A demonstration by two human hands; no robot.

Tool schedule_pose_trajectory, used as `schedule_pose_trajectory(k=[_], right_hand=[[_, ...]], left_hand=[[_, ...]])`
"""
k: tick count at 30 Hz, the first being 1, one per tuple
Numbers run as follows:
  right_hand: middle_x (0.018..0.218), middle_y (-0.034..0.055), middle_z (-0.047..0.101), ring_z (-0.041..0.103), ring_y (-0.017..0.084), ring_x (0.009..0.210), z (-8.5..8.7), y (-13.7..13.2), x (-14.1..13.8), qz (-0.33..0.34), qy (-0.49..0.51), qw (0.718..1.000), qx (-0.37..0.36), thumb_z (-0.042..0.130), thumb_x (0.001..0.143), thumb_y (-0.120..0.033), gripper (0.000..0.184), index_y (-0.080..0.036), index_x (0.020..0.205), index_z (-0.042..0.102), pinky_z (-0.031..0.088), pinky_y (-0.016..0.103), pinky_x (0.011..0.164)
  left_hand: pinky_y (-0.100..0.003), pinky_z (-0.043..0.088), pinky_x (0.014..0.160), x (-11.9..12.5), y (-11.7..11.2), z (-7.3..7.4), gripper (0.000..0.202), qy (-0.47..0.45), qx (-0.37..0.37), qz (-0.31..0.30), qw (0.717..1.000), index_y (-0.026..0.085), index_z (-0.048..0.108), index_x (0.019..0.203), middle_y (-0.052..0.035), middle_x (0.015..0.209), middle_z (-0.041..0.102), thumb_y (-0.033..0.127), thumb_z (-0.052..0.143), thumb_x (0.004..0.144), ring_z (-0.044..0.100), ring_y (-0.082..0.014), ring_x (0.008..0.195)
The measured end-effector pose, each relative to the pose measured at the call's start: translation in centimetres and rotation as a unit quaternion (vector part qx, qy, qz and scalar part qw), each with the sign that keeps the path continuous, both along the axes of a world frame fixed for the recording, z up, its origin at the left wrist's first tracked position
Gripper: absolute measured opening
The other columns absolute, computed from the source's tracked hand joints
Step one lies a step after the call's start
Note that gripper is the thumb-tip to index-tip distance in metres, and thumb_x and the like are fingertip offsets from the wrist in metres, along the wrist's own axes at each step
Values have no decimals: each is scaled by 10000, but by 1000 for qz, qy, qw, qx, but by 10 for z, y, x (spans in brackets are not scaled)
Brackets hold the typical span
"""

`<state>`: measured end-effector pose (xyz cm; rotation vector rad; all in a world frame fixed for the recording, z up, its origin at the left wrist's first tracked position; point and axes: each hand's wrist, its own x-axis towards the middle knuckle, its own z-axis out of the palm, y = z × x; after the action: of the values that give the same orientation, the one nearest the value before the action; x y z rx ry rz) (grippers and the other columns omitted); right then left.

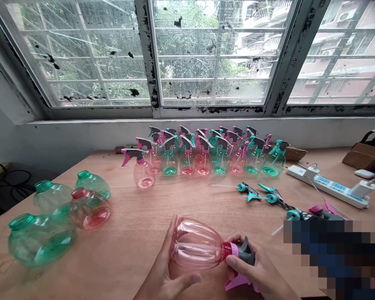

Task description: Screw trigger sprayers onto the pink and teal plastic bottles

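A clear pink spray bottle lies on its side between my hands, just above the table's near edge. My left hand cups its base with the palm and fingers, the thumb standing away from the plastic. At the neck, my right hand pinches the pink collar of the spray head between thumb and fingers. This head has a dark grey body and a pink trigger part that points down. The spray head is seated on the bottle's neck; whether it is tight I cannot tell.
Headless green bottles and a headless pink bottle stand at left. Rows of finished spray bottles line the back. Loose spray heads lie at right, near a power strip and a cardboard box. Pixelation covers the lower right.
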<state>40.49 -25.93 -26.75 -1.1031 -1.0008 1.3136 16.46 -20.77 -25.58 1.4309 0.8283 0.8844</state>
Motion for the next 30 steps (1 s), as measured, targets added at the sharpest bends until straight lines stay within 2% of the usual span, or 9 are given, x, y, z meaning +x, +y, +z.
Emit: schedule_pose_trajectory(k=[3,9,14,18,22,24,27,30], right_hand=[[626,-15,689,633,145,550,1,0,0,0,-3,1000,4,847,724,-485,403,-172,879,647,499,233,537],[597,-14,692,647,155,523,-1,2,-1,-5,14,1000,1,825,739,-512,401,-181,866,638,504,238,519],[625,-13,696,639,148,521,-7,3,-1,6,36,999,3,853,719,-472,409,-170,891,637,506,245,527],[631,-11,704,643,138,536,-7,3,0,9,45,999,8,847,741,-443,378,-165,888,637,503,228,538],[597,-7,709,644,136,521,-7,4,1,10,49,999,4,831,765,-442,366,-166,888,626,484,210,516],[595,-9,708,642,135,516,-9,4,1,11,51,999,8,839,758,-436,368,-165,890,628,481,209,513],[611,-8,707,638,136,518,-12,5,1,11,47,999,16,852,744,-423,371,-156,894,642,481,221,520],[619,-7,705,638,139,520,-12,5,1,11,49,999,14,859,734,-424,378,-157,890,643,483,230,522]], left_hand=[[-467,159,1272,1,1,0,1043,-3,-8,-2,1000,306,190,1595,-69,1682,244,442,823,777,221,-348,1534],[-467,161,1271,-1,1,-13,833,18,30,14,999,381,237,1573,-11,1687,229,476,693,882,287,-333,1514],[-488,201,1261,-3,3,-15,1078,8,35,11,999,319,170,1597,-68,1683,238,470,826,755,301,-386,1498],[-465,267,1244,-2,2,-7,1049,7,12,-19,1000,273,170,1601,-93,1649,320,484,797,787,308,-374,1499],[-448,200,1266,0,-2,-5,926,24,24,-1,999,351,169,1591,-40,1656,305,428,737,863,297,-331,1510],[-435,226,1257,0,-1,-7,929,18,33,1,999,376,150,1588,-37,1650,311,433,732,866,345,-323,1487],[-422,311,1222,-2,1,-10,1029,5,33,-26,999,342,133,1595,-74,1580,429,449,789,809,416,-334,1442],[-437,342,1203,-3,3,-12,1003,-6,29,-47,998,305,154,1596,-100,1490,538,461,772,822,473,-343,1402]])
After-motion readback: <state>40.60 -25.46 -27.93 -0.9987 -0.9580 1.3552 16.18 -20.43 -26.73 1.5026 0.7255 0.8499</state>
